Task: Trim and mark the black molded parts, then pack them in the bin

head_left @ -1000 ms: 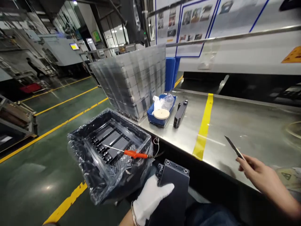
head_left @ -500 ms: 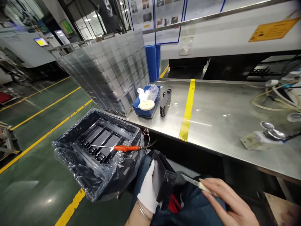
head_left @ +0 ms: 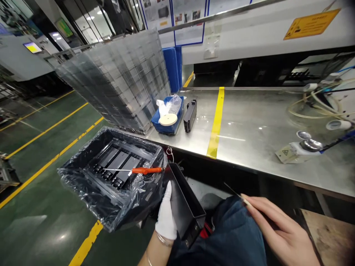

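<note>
White-gloved, my left hand [head_left: 167, 216] is closed around a long, open-topped black plastic box [head_left: 186, 207], tilted above my lap. Some of its fingers are hidden behind the box. Bare and to the right, my right hand [head_left: 277, 221] pinches the pale handle of a thin-bladed knife [head_left: 245, 200]. The blade points up and left, apart from the box. Left of my left hand, a plastic-lined black crate [head_left: 108, 210] holds several similar black parts [head_left: 118, 162]. An orange-handled tool with a long thin shaft [head_left: 146, 170] lies across the crate.
On the metal bench [head_left: 241, 125] stand a blue bin [head_left: 163, 128] with a cream disc, a black part [head_left: 190, 115], and a white container with a metal top [head_left: 299, 151]. Stacked clear trays [head_left: 119, 77] rise behind the crate. Hoses [head_left: 313, 107] lie at the right.
My left hand has turned the black box so that its long open side shows more. The knife has turned edge-on in my right hand, which has shifted slightly right. The whole view has shifted a little.
</note>
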